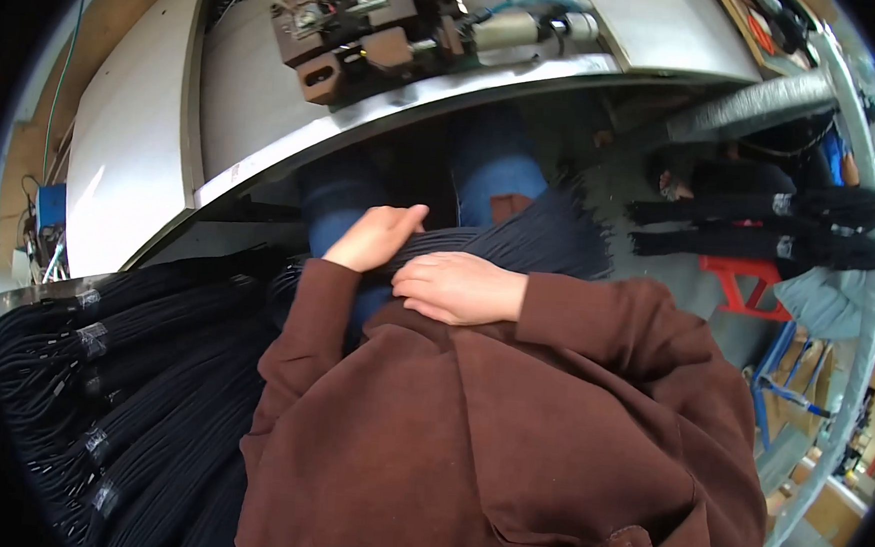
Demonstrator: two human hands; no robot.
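left hand [378, 238]: closed around dark cord bundle [520, 240] lying across the lap | right hand [459, 288]: flat on the same bundle, fingers extended, not gripping | machine [373, 24] on grey workbench [268, 103] overhangs the knees | taped cord bundles [101, 373] piled left | more bundles [761, 223] right, red stool [748, 282] beneath

The left hand [375, 236] hides part of the dark cord bundle [520, 240]; its fingertips tuck out of sight, and the machine [373, 24] is cut off at the top edge
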